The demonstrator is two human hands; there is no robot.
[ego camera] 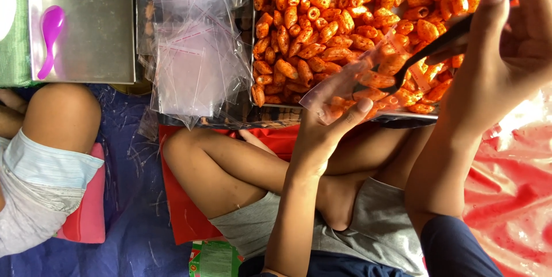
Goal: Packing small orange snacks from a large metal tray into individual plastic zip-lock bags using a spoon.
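Spoon [454, 32] in the right hand [506, 47] runs on a slant, handle up at the right, bowl down-left and inside the mouth of the clear bag [368, 78]. Left hand [325, 130] pinches that bag by its lower edge, thumb on top, holding it over the near rim of the snack tray [276, 117] (heaped with orange pieces). Right fingers are closed around the handle. Bag lies just left of and below the right hand, so the left is nearer.
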